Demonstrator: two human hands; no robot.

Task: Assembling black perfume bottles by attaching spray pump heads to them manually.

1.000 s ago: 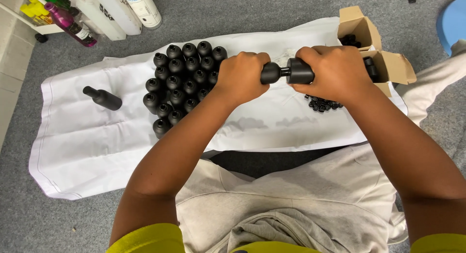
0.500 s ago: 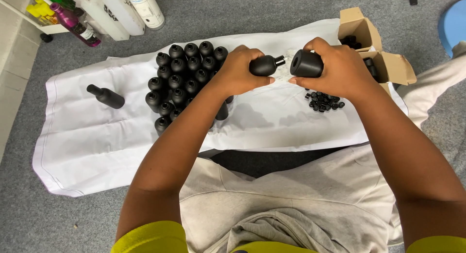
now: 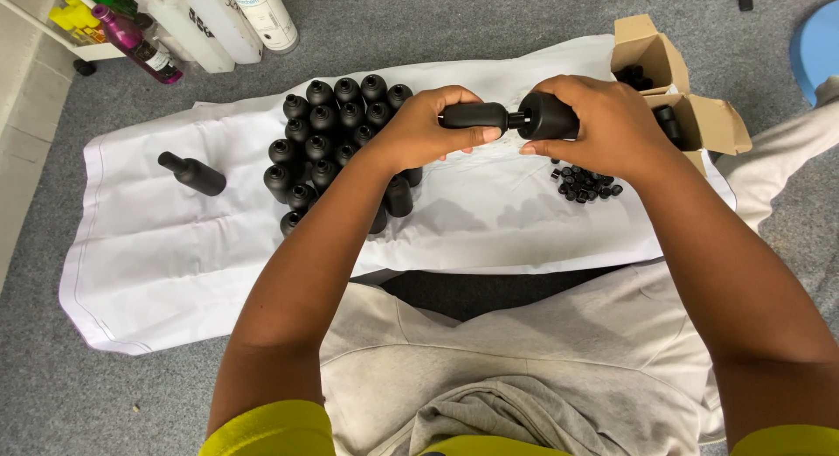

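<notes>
matt black plastic bottles (image 3: 336, 124), smooth. white cloth sheet (image 3: 175, 246), creased. plain brown cardboard box (image 3: 651, 54). rough grey carpet floor (image 3: 437, 27).

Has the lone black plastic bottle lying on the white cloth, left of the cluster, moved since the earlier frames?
No. The lone black plastic bottle lies at the same spot and angle on the white cloth, left of the bottle cluster.

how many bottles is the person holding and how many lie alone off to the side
2 held: one black bottle in the left hand, one in the right hand, neck to neck. 1 lone bottle lies left on the white sheet.
</notes>
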